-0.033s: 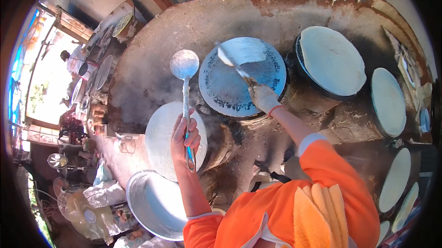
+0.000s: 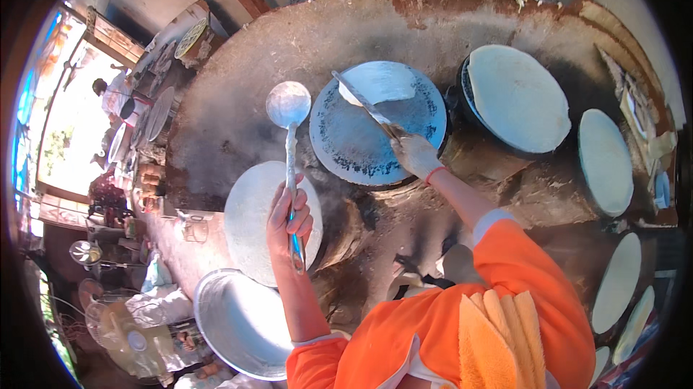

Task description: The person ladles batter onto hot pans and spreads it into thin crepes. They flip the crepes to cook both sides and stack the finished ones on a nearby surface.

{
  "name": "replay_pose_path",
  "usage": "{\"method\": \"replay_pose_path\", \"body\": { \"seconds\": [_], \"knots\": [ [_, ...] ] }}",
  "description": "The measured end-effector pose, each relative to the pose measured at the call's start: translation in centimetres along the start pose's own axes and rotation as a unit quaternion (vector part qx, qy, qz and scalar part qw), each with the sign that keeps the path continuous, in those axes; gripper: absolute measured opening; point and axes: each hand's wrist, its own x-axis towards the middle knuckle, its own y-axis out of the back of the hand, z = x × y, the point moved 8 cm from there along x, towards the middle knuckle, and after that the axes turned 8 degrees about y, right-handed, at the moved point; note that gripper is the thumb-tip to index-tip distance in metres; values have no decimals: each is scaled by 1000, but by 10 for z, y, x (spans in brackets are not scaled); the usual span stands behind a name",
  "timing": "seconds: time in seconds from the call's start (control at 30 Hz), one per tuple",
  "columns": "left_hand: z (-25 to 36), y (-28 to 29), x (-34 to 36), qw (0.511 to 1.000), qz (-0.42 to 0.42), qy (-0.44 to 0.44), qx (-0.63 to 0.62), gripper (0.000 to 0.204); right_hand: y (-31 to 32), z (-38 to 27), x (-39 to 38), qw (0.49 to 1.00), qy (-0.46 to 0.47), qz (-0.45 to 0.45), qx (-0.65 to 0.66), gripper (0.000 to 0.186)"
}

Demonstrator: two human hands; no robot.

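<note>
My left hand (image 2: 290, 217) is wrapped round the handle of a metal ladle (image 2: 289, 104), its round bowl pointing away from me and its shaft coated with pale batter. In my right hand (image 2: 416, 156), which wears a pale glove, is a long flat spatula (image 2: 362, 98). Its blade reaches over a round griddle (image 2: 361, 145) and lies at the edge of a folded white sheet (image 2: 388, 81) on the griddle's far side. Dark scorched specks show on the rest of that surface. Below the ladle is a pale round pan top (image 2: 253, 212), partly hidden by my left hand.
Right of the griddle, a white round sheet (image 2: 518, 98) covers another pan; a further pale round (image 2: 605, 162) stands beyond it. A large metal basin (image 2: 209, 317) sits at lower left. An electric fan (image 2: 133, 338) stands farther left, and a person (image 2: 114, 96) is in the left background.
The spatula blade, blurred before, now shows sharply, its tip slightly farther left. The ladle stays nearly where it was.
</note>
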Motion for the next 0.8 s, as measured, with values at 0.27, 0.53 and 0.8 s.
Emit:
{"method": "replay_pose_path", "body": {
  "seconds": [0.27, 0.53, 0.8],
  "knots": [
    [-12, 30, -24, 990, 134, -30, 15, 34, -4, 54, 6, 999, -19, -6, 47, 41],
    [-13, -4, -10, 975, 221, -28, 23, 28, -15, 8, 18, 987, 158, 20, 25, 39],
    [-8, 25, 14, 977, 198, -42, 62, 29, 12, 66, 55, 996, 84, -8, 18, 46]
  ]
}}
